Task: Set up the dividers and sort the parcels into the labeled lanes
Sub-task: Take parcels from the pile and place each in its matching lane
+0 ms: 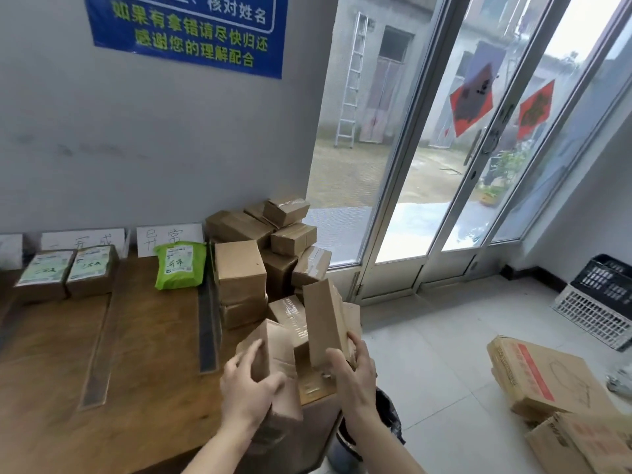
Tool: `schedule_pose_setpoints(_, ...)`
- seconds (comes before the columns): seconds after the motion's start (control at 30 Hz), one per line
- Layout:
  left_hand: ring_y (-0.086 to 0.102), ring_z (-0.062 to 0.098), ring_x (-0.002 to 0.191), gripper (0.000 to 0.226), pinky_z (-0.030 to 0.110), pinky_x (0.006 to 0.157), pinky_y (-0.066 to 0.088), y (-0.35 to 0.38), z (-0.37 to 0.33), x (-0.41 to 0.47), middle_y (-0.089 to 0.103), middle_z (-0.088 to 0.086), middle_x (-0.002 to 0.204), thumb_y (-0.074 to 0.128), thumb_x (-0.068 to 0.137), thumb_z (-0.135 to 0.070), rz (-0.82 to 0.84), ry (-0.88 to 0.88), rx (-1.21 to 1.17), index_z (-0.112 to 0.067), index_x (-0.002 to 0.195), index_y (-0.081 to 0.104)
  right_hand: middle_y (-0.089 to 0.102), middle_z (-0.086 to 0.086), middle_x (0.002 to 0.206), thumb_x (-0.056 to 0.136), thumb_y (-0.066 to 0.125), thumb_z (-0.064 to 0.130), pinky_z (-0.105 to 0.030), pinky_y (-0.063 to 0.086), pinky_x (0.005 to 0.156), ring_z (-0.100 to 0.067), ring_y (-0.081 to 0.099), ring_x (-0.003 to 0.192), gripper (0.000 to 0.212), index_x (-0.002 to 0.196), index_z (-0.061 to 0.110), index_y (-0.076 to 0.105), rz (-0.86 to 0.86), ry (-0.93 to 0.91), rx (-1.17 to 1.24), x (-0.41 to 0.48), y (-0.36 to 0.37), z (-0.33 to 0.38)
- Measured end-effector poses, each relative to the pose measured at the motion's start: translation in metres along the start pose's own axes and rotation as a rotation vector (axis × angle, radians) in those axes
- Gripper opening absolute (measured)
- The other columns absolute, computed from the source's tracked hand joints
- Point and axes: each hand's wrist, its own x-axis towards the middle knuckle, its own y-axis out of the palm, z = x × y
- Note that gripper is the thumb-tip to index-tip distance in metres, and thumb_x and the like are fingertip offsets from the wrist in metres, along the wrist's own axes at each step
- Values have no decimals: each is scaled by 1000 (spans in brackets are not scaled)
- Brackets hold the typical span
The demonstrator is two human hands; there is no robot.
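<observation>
At the table's [51,388] right end, by the unsorted pile [260,258], the left hand [251,391] grips one box [277,350] and the right hand [354,374] holds a second box [323,319] upright, probably for checking, while dividers [208,323] lie flat bounding lanes under wall labels [169,236].

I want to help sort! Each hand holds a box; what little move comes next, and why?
Probably the right hand lifts its tall box clear of the pile and turns it: only plain cardboard shows, so its lane isn't known yet.
</observation>
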Motion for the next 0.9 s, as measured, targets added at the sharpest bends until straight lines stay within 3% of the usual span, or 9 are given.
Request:
schedule_pose_setpoints(0.07, 53, 32, 118, 69, 54, 98, 49, -3, -10, -1, 49, 12, 136, 72, 74, -29, 9, -71, -427, -34, 138, 47, 53, -5, 126, 53, 60, 60, -40, 56, 84, -22, 58, 109, 73, 125, 50, 48, 50, 12, 53, -1, -5, 7)
schedule_pose_setpoints(0.13, 61, 36, 108, 54, 53, 90, 53, -7, -20, -8, 59, 16, 125, 65, 86, -18, 66, -86, -776, -29, 136, 48, 62, -6, 119, 59, 60, 55, -31, 55, 72, -23, 62, 102, 70, 127, 40, 52, 124, 1, 118, -3, -12, 15)
schedule_pose_setpoints(0.27, 62, 35, 98, 43, 47, 80, 53, -16, -33, -25, 63, 20, 113, 52, 92, -18, 132, -104, -1106, -17, 135, 51, 65, -12, 105, 61, 60, 52, -32, 48, 66, -27, 60, 91, 64, 120, 29, 59, 280, -1, 212, -7, -19, 28)
schedule_pose_setpoints(0.43, 64, 32, 91, 39, 40, 68, 53, -32, -40, -47, 66, 15, 106, 49, 95, -22, 131, -64, -1023, -18, 134, 53, 62, -14, 112, 55, 59, 58, -36, 47, 73, -33, 58, 103, 70, 117, 26, 60, 391, -42, 199, -10, -18, 34)
schedule_pose_setpoints(0.53, 69, 29, 98, 68, 36, 63, 59, -40, -42, -61, 67, 9, 117, 81, 73, -32, 169, 10, -866, -26, 131, 47, 62, -5, 111, 54, 65, 63, -33, 50, 82, -21, 59, 104, 70, 112, 26, 56, 436, -106, 120, -12, -13, 39)
schedule_pose_setpoints(0.63, 68, 28, 103, 104, 37, 73, 59, -44, -39, -67, 65, 8, 120, 91, 41, -35, 140, 43, -761, -31, 132, 43, 61, 0, 115, 48, 77, 73, -33, 56, 87, -14, 62, 105, 82, 113, 33, 48, 453, -214, -68, -16, -2, 43)
schedule_pose_setpoints(0.73, 67, 28, 107, 109, 48, 90, 56, -56, -32, -66, 65, 6, 121, 91, 39, -29, 101, 55, -697, -34, 136, 41, 60, 2, 117, 48, 79, 71, -31, 56, 82, -13, 62, 105, 89, 122, 32, 47, 478, -215, -97, -21, 4, 47)
schedule_pose_setpoints(0.8, 64, 28, 111, 111, 51, 93, 53, -67, -26, -66, 62, 4, 125, 87, 42, -26, 90, 37, -692, -36, 140, 36, 64, -2, 115, 57, 77, 63, -29, 54, 76, -18, 64, 103, 80, 125, 28, 51, 549, -97, 55, -24, 5, 50)
schedule_pose_setpoints(0.9, 69, 31, 101, 89, 41, 75, 56, -84, -16, -68, 68, 12, 117, 72, 54, -14, 30, 18, -823, -30, 135, 40, 71, -14, 113, 69, 77, 47, -38, 53, 79, -28, 67, 100, 55, 115, 19, 65, 652, 196, 397, -28, 10, 56)
